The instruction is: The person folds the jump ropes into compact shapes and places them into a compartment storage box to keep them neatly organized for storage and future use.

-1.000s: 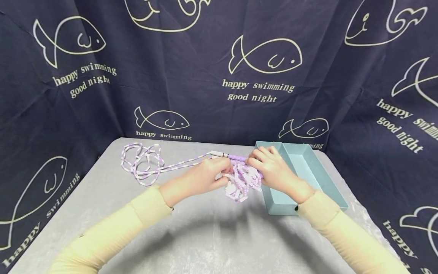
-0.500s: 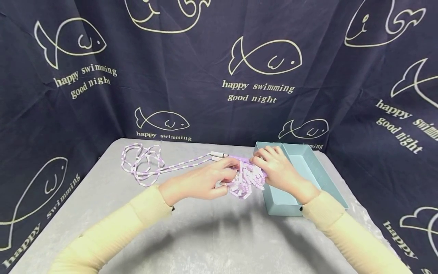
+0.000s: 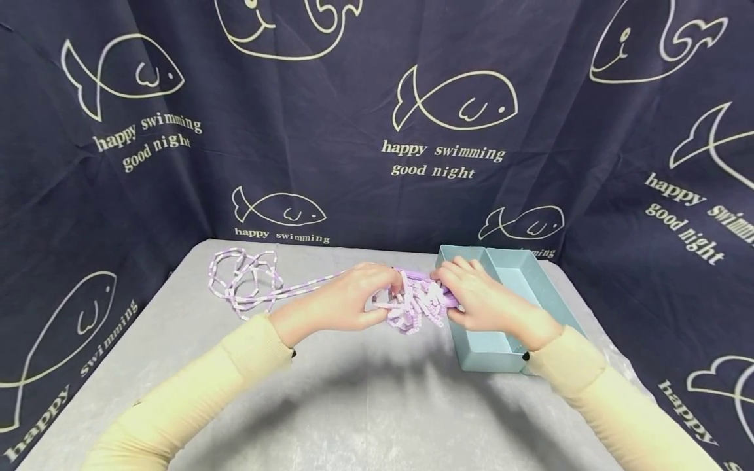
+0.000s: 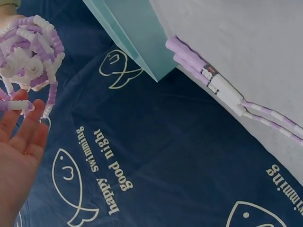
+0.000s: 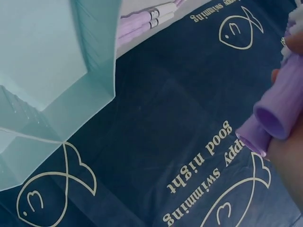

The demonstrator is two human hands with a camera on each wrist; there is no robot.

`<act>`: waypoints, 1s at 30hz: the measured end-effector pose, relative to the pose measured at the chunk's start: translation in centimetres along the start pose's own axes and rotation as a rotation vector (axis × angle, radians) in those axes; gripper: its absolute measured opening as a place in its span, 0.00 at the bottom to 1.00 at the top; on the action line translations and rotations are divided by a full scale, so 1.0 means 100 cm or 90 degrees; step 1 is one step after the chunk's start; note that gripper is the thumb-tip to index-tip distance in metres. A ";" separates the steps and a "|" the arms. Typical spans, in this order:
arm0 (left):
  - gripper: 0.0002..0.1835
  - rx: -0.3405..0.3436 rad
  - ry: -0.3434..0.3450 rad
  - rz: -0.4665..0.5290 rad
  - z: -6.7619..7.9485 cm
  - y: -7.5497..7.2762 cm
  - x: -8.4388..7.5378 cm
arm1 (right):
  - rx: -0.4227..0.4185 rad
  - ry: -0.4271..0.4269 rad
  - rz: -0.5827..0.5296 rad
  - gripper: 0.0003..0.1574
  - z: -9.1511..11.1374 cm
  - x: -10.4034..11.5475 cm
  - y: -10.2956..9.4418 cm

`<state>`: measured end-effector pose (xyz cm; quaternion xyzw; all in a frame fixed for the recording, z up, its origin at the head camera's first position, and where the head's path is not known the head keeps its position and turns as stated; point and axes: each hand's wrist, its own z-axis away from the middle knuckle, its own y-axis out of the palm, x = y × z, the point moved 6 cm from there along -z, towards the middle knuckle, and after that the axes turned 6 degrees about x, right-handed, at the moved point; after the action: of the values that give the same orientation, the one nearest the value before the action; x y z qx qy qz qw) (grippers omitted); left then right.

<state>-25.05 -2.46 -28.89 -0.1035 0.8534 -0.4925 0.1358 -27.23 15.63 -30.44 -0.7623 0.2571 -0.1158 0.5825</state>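
Note:
A beaded jump rope (image 3: 417, 304) in purple and white is bunched up between my two hands, above the table. My right hand (image 3: 480, 294) grips its two purple handles (image 5: 288, 94), whose hollow ends point toward the right wrist camera. My left hand (image 3: 344, 301) holds a strand at the left side of the bundle, fingers and thumb around it; in the left wrist view that strand lies across the fingertips (image 4: 35, 111). A second, similar jump rope lies on the table behind, its purple-and-white handles (image 4: 222, 89) side by side and partly hidden by my left hand in the head view.
A light blue divided tray (image 3: 483, 362) stands on the table at the right, partly under my right forearm. The second rope's cord (image 3: 306, 286) runs left into a loose tangle. Dark blue curtains (image 3: 353, 131) with fish prints enclose the grey tabletop (image 3: 365, 405).
My left hand loosened from the bundle, then moved slightly up and around a strand again, now covering the second rope's white handle ends. My right hand shifted a little right with the handles.

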 end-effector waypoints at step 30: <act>0.24 -0.071 -0.017 0.111 -0.002 -0.021 0.020 | -0.044 0.125 -0.123 0.27 0.014 -0.006 -0.015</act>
<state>-26.88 -3.89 -27.24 -0.0427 0.8833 -0.4291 0.1838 -26.64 17.38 -29.35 -0.7881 0.2421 -0.2361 0.5143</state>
